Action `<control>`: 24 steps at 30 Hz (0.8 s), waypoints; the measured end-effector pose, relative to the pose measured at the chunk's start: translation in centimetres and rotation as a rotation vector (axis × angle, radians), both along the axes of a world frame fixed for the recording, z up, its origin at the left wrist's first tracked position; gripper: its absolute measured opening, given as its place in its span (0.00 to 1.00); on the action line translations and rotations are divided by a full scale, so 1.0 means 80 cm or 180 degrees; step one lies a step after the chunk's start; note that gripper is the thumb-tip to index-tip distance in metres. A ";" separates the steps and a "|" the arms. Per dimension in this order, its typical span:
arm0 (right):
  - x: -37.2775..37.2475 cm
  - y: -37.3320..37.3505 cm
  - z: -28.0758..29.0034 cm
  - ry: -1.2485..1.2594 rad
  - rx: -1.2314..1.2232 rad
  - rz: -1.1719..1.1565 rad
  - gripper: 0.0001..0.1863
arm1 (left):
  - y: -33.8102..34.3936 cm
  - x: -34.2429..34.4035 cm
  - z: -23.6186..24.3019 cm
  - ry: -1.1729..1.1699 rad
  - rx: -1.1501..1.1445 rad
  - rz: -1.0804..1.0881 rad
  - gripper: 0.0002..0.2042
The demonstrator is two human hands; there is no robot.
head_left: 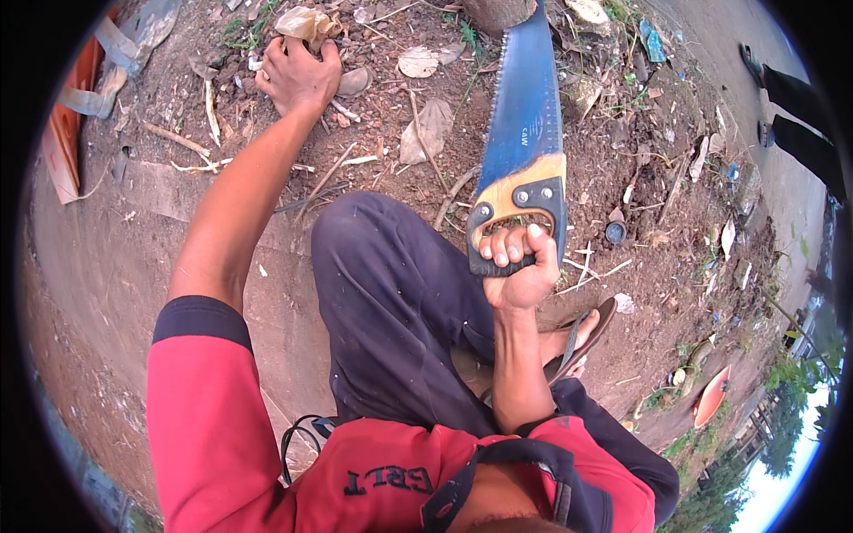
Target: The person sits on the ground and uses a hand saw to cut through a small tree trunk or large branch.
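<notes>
My right hand is wrapped round the handle of a handsaw, which has a blue blade and a yellow and black grip. The blade points away from me, its toothed edge to the left. Its far end meets a cut piece of wood at the top edge; whether they touch, I cannot tell. At the upper left, my left hand is low over the soil with fingers curled at a crumpled dry leaf. The fingertips are partly hidden behind the leaf.
Dry leaves, twigs and litter cover the soil. An orange object stands at the far left. A sandalled foot of mine is beside the saw handle. Another person's dark-clad legs are at the right. An orange piece lies lower right.
</notes>
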State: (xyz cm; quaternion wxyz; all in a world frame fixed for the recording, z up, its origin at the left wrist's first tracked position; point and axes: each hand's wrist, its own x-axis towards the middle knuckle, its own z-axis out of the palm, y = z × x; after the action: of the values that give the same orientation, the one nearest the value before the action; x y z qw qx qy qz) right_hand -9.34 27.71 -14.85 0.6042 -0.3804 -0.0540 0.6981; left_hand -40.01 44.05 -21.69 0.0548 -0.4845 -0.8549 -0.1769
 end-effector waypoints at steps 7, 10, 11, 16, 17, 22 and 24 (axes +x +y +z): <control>0.043 0.010 0.027 -0.0158 -0.0165 0.0195 0.12 | 0.007 0.011 -0.018 -0.0107 -0.0265 -0.0073 0.32; 0.043 0.056 -0.005 -0.0009 0.0112 0.0248 0.07 | 0.041 0.001 -0.026 0.0076 -0.0213 0.0016 0.32; 0.015 0.104 -0.018 -0.0073 0.0072 0.0047 0.07 | 0.050 0.003 -0.021 0.0125 -0.0215 -0.0081 0.33; -0.072 0.184 -0.069 -0.0058 0.0310 -0.0413 0.17 | 0.056 0.006 -0.022 -0.0038 -0.0180 -0.0198 0.32; -0.073 0.148 -0.065 -0.0060 0.0059 -0.0339 0.17 | 0.045 -0.005 -0.017 0.0016 -0.0306 0.0022 0.30; -0.097 0.179 -0.084 0.0279 0.0732 -0.0806 0.14 | 0.037 0.016 0.005 -0.0036 -0.0001 0.0024 0.29; -0.120 0.163 -0.079 0.0275 0.0688 -0.0930 0.13 | 0.027 0.021 0.011 -0.0016 0.0039 -0.0016 0.28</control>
State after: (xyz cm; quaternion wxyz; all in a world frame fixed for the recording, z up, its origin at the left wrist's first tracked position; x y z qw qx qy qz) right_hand -18.95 40.78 -21.17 0.7383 -0.2867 -0.0468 0.6087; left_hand -38.33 46.23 -20.85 0.0552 -0.4859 -0.8528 -0.1835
